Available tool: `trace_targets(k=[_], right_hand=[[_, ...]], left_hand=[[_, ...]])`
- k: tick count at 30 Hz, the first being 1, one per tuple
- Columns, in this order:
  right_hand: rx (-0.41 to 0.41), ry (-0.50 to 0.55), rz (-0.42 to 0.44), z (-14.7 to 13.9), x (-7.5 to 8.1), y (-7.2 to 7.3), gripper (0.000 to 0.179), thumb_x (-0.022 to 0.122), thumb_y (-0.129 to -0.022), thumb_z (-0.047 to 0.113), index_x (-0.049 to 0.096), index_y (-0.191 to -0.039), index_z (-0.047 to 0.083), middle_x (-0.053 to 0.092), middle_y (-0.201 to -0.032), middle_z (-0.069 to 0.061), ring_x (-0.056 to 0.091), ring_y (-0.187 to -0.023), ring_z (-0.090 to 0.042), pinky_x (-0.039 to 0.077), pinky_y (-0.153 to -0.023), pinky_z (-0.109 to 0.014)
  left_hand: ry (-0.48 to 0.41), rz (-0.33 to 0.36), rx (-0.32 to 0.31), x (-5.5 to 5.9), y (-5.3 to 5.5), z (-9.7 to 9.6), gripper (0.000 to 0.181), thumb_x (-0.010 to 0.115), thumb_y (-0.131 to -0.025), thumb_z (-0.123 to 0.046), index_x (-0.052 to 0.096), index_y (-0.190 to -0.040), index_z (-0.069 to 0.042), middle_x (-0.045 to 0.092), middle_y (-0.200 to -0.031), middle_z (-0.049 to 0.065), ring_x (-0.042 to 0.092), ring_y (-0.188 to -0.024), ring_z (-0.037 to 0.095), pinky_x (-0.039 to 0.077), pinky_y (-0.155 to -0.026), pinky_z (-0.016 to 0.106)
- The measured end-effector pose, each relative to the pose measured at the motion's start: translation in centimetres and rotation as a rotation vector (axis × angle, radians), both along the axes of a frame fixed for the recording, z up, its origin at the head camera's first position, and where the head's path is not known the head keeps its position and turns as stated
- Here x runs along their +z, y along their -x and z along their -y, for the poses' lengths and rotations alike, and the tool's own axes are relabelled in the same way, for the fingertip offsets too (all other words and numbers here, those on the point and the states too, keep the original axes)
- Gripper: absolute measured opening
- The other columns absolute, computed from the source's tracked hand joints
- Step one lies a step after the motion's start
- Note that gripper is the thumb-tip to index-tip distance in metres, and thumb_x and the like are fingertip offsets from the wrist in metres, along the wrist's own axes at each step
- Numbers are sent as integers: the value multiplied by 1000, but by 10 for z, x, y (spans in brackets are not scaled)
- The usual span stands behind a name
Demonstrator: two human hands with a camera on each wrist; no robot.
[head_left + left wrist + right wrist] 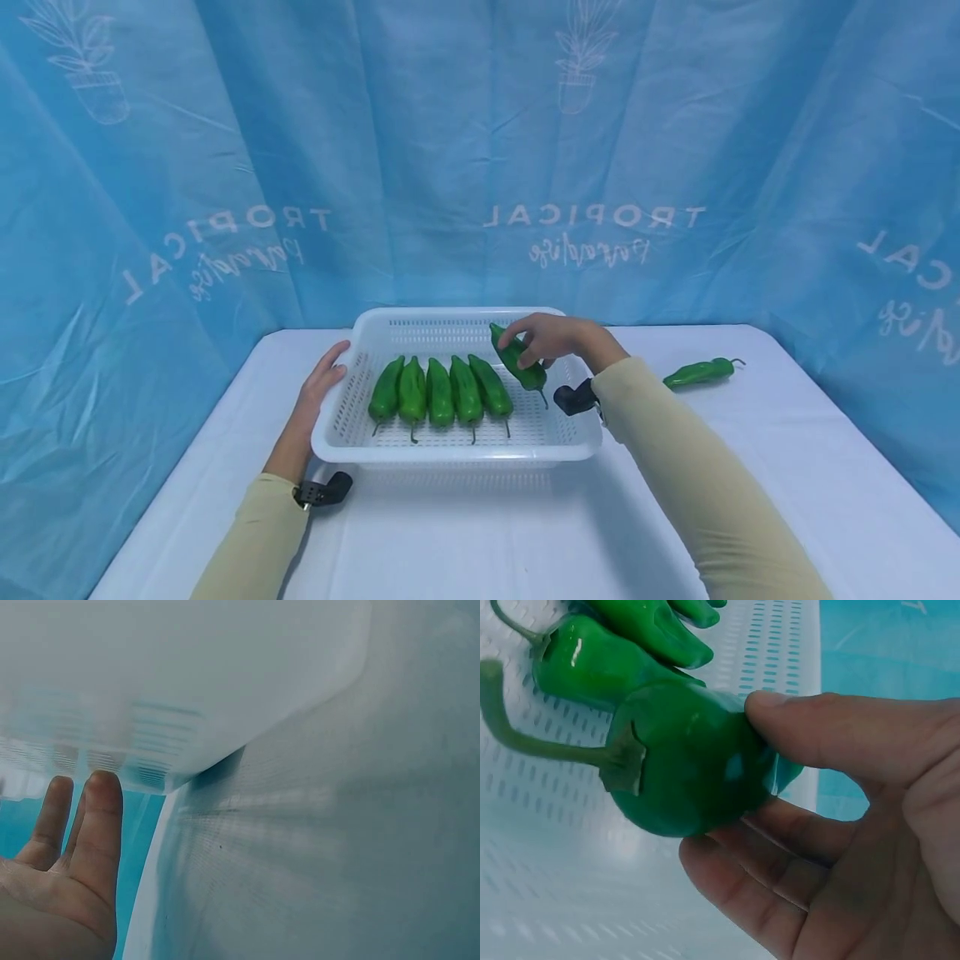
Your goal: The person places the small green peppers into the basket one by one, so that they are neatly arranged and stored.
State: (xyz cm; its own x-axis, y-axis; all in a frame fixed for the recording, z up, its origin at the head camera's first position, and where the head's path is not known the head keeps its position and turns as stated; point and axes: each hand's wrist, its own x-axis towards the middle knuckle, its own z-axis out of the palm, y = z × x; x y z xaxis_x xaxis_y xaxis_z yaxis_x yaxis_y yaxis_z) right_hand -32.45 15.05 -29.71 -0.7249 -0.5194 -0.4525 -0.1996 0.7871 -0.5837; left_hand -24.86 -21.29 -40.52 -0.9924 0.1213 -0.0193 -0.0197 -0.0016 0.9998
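Between thumb and fingers, my right hand (551,337) grips a green pepper (690,757) over the right part of a white perforated basket (457,454). The pepper's curved stem points toward the basket's near side. Several more green peppers (440,393) lie side by side in the basket, stems toward me, filling its left and middle. At the basket's left side is my left hand (318,396), fingers extended. In the left wrist view, its fingertips (103,784) are right at the basket's slotted wall.
One more green pepper (701,372) lies on the white table (765,433) right of the basket, partly behind my right sleeve. A blue curtain (450,167) with white print hangs behind and at both sides of the table.
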Motion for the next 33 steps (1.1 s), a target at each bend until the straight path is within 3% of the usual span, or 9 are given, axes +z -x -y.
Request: trace_targets(k=[4, 7, 11, 14, 17, 22, 25, 29, 33], right_hand=[[-45, 40, 12, 2, -10, 2, 48, 61, -95, 4, 53, -141, 15, 33, -158, -20, 40, -142, -38, 54, -98, -46], [-71, 62, 30, 3, -17, 2, 52, 61, -95, 4, 50, -144, 16, 35, -156, -23, 37, -144, -39, 54, -99, -47], [-74, 55, 31, 6, -27, 5, 55, 61, -94, 4, 46, -145, 17, 36, -155, -24, 40, -143, -39, 56, -96, -46], [-85, 43, 38, 10, -32, 9, 56, 61, -94, 3, 46, -146, 17, 33, -157, -24, 36, -145, -40, 56, -95, -45], [-98, 37, 48, 13, -37, 11, 56, 61, -94, 2, 46, -146, 18, 30, -159, -23, 34, -146, -39, 56, -95, -45], [-120, 34, 66, 17, -46, 9, 58, 60, -94, 1, 45, -146, 18, 30, -159, -18, 44, -140, -36, 57, -94, -45], [-126, 13, 82, 18, -51, 7, 58, 61, -93, 1, 45, -146, 18, 31, -158, -16, 48, -136, -34, 58, -92, -43], [-133, -23, 106, 19, -54, 5, 58, 62, -92, 1, 47, -145, 17, 31, -159, -16, 51, -133, -37, 58, -91, -43], [-136, -37, 128, 20, -54, 4, 58, 62, -92, 0, 47, -145, 16, 31, -159, -17, 52, -131, -40, 58, -92, -42]], left_hand=[[-8, -27, -17, -2, 0, 0, 56, 33, -107, -40, 15, -159, -30, 26, -163, 11, 58, -119, 2, 55, -92, 23], [-2, -11, -12, -1, 0, -2, 56, 32, -107, -40, 14, -159, -31, 25, -164, 9, 53, -133, 18, 53, -96, 25], [22, 22, 9, 2, 2, -3, 56, 32, -106, -42, 14, -159, -35, 24, -165, 6, 34, -148, 35, 48, -106, 33], [23, 18, 9, 3, 2, -2, 57, 32, -106, -42, 14, -159, -34, 24, -165, 6, 33, -148, 34, 47, -106, 31], [-18, 10, -7, 2, 1, -2, 57, 32, -106, -38, 13, -159, -31, 22, -165, 7, 31, -149, 34, 48, -101, 21], [-71, 4, -32, 0, 0, -2, 57, 31, -107, -33, 10, -160, -27, 18, -166, 10, 25, -151, 33, 46, -96, 13], [-49, 1, -28, 0, -1, -3, 57, 31, -107, -34, 10, -160, -27, 19, -166, 10, 26, -150, 34, 47, -96, 14], [-29, -6, -20, 0, 0, -3, 56, 32, -107, -35, 13, -159, -29, 23, -164, 10, 38, -144, 28, 48, -96, 16], [-34, -38, -38, -1, 1, -1, 56, 32, -107, -35, 14, -159, -27, 25, -162, 13, 52, -129, 9, 50, -97, 20]])
